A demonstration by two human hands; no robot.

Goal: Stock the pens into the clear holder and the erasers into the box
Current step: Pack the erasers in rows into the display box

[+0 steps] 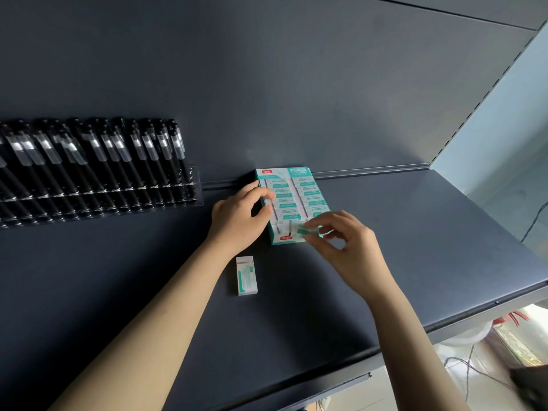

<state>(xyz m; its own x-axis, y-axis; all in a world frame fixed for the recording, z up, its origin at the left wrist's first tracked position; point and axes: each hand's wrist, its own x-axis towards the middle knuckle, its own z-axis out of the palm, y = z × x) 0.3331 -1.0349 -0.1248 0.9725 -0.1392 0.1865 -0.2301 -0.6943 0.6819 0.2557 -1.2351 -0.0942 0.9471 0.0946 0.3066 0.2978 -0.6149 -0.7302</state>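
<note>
The left hand (240, 221) grips the box (296, 191) at its left side to steady it while the right hand (341, 238) pinches an eraser (304, 231) at its near end — a spare eraser (246, 275) lies nearer on the shelf (415, 232).

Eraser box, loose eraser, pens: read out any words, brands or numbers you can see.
Eraser box: red logo patches, white characters too blurred to read.
Erasers inside: teal labels, print too small.
Loose eraser: teal print, unreadable.
Pens: no text visible.
</note>
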